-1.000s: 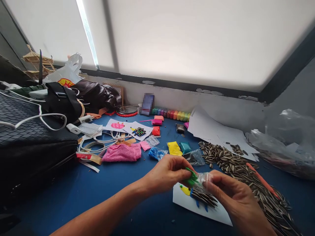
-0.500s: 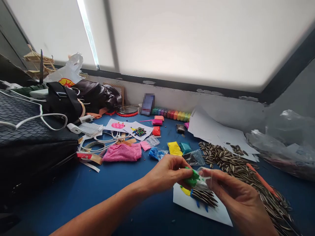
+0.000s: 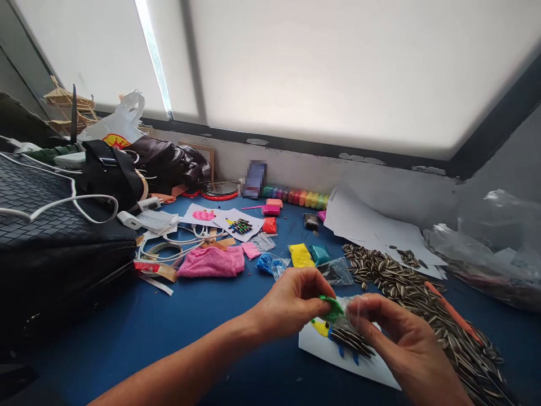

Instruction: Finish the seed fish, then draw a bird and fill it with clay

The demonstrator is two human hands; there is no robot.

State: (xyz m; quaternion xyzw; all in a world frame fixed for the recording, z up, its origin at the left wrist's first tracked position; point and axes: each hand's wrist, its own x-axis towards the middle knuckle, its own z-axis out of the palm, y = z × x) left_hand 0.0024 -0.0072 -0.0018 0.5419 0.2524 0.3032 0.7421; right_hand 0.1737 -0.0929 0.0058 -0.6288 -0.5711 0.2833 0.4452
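My left hand (image 3: 291, 301) is closed, pinching a lump of soft green modelling clay (image 3: 333, 307) between thumb and fingers. A small clear plastic bag (image 3: 344, 320) meets the clay on its right, and my right hand (image 3: 397, 335) grips that bag. How much of the clay sits inside the bag I cannot tell. Below both hands lies a white sheet (image 3: 316, 351) with a hedgehog-like figure: a yellow clay head (image 3: 320, 327), a row of striped sunflower seeds (image 3: 350, 340) and blue clay legs (image 3: 341, 351). My hands cover part of it.
Loose sunflower seeds (image 3: 397, 276) are heaped on the right, with an orange stick (image 3: 452, 313) across them. Yellow (image 3: 301, 255) and teal clay packs (image 3: 320, 254) lie beyond my hands. A pink cloth (image 3: 211, 262) and black bag (image 3: 63, 282) are on the left.
My hands have shifted slightly, and the bag looks more bunched against the green clay. Less of the clay shows beside my left fingers. The view has moved a little.
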